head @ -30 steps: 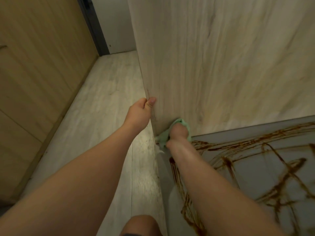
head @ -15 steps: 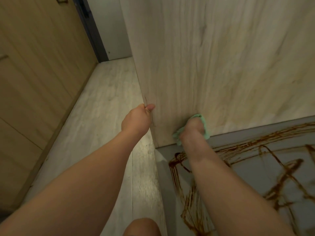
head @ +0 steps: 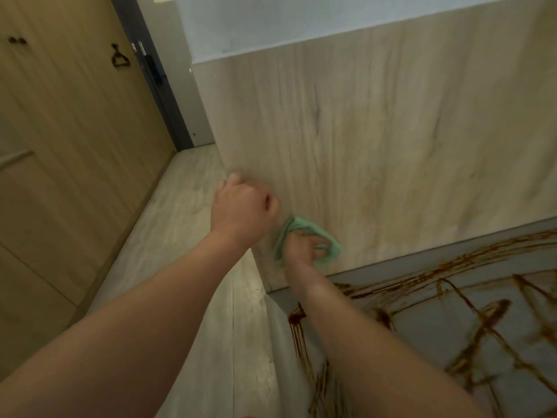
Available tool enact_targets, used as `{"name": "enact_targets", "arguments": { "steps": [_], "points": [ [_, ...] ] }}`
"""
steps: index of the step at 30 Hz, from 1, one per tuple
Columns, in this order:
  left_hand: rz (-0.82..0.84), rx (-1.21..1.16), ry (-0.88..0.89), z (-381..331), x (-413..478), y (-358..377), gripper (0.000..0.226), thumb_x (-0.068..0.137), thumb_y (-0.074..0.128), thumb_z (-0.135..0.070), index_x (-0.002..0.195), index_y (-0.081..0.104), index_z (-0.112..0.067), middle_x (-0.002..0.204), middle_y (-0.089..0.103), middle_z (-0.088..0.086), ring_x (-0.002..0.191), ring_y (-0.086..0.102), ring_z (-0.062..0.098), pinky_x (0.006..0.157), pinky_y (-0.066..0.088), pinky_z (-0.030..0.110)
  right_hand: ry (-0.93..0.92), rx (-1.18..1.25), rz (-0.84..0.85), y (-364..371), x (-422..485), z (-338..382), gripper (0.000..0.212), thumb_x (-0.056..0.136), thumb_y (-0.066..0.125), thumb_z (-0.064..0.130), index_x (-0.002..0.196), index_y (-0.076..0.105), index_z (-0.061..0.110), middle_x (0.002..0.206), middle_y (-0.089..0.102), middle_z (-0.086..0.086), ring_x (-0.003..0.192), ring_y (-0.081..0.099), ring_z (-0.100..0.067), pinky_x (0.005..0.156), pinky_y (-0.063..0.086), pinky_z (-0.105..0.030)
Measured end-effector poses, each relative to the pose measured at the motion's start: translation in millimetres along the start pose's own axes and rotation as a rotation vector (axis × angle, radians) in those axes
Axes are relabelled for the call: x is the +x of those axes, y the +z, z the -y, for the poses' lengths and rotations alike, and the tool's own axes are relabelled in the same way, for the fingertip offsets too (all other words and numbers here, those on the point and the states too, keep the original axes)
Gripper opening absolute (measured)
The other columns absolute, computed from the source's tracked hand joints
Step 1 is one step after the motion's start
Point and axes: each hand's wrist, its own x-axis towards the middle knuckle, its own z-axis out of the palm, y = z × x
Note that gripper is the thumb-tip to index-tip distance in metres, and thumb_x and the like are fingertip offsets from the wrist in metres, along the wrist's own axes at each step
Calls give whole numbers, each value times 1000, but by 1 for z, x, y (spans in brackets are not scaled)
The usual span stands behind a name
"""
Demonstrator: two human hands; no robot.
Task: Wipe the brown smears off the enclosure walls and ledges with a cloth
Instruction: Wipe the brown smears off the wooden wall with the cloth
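My right hand (head: 303, 247) grips a crumpled green cloth (head: 328, 242) and presses it against the lower part of the pale wood-grain wall panel (head: 376, 146). My left hand (head: 241, 206) holds the panel's left edge, fingers curled around its corner. Below the panel lies a grey ledge (head: 428, 315) covered with brown smears (head: 470, 321); more brown streaks (head: 297, 330) run down its left edge.
A pale plank floor (head: 180, 236) runs along the left. Tan cabinet doors (head: 60, 146) with dark handles line the far left side. A dark door frame (head: 156, 86) stands at the end of the passage. A light-blue wall (head: 301, 19) rises above the panel.
The view has tilted upward. My right hand has carried the cloth a little higher on the panel, away from the ledge. My left hand has kept its hold on the panel's edge.
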Motion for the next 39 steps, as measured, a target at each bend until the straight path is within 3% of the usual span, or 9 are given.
{"name": "enact_targets", "arguments": {
  "steps": [4, 7, 11, 16, 20, 26, 32, 36, 39],
  "points": [
    [-134, 104, 250, -21, 32, -15, 32, 88, 51, -35, 76, 68, -11, 91, 62, 4, 104, 49, 31, 92, 34, 45, -61, 134, -143, -38, 38, 0, 53, 108, 21, 4, 157, 8, -14, 154, 13, -52, 144, 14, -67, 117, 18, -74],
    [-191, 135, 277, -32, 52, -29, 30, 87, 52, -35, 94, 66, -11, 117, 56, 8, 113, 45, 32, 104, 30, 49, -258, 278, -210, -77, 37, 6, 60, 109, 21, 20, 159, 7, -10, 165, -4, -36, 153, -2, -50, 124, 0, -56],
    [-275, 155, 236, -33, 68, -42, 48, 84, 59, -30, 129, 55, -13, 145, 43, 11, 132, 34, 34, 118, 19, 56, -614, 69, -360, -24, -25, -2, 76, 106, 40, 35, 159, 9, -10, 163, 1, -40, 152, 8, -54, 123, 12, -53],
    [-288, 188, 94, -14, 83, -57, 88, 90, 65, -41, 161, 21, -14, 161, 25, 12, 149, 18, 35, 125, 4, 61, -742, -117, -406, -52, 12, -1, 85, 104, 36, 51, 163, 0, 1, 167, -3, -32, 154, 5, -52, 122, 25, -61],
    [-273, 276, 153, -13, 86, -55, 94, 96, 60, -45, 165, 3, -16, 170, 11, 10, 157, 4, 32, 125, -5, 58, -654, 38, -515, -71, 4, 52, 79, 107, 44, 40, 160, 11, -7, 163, 7, -39, 150, 14, -59, 117, 29, -66],
    [-201, 305, 90, -12, 93, -60, 99, 97, 60, -49, 164, -8, -26, 171, -13, 11, 157, -17, 36, 125, -9, 60, -1223, -442, -499, -35, 1, -9, 86, 96, 59, 55, 163, 23, 15, 165, 19, -25, 148, 28, -52, 114, 35, -67],
    [-188, 291, 81, -16, 93, -63, 100, 92, 64, -48, 165, 0, -25, 171, -1, 13, 157, -6, 40, 124, -4, 64, -831, -63, -603, -89, 13, 71, 90, 101, 45, 60, 165, 8, 9, 167, 3, -32, 153, 7, -53, 122, 22, -64],
    [-177, 239, 70, -22, 96, -76, 100, 86, 68, -46, 164, 8, -27, 166, 13, 13, 153, 8, 39, 123, 6, 65, -1264, -427, -510, -60, -7, 29, 85, 97, 47, 62, 165, 19, 19, 167, 16, -26, 153, 16, -50, 121, 27, -63],
    [-150, 221, 37, -28, 100, -86, 108, 80, 71, -46, 163, 3, -30, 155, 22, 11, 145, 19, 38, 119, 14, 63, -1238, -342, -585, -104, 19, 61, 91, 92, 47, 70, 164, 20, 22, 168, 19, -22, 152, 23, -46, 120, 29, -56]
  ]
}}
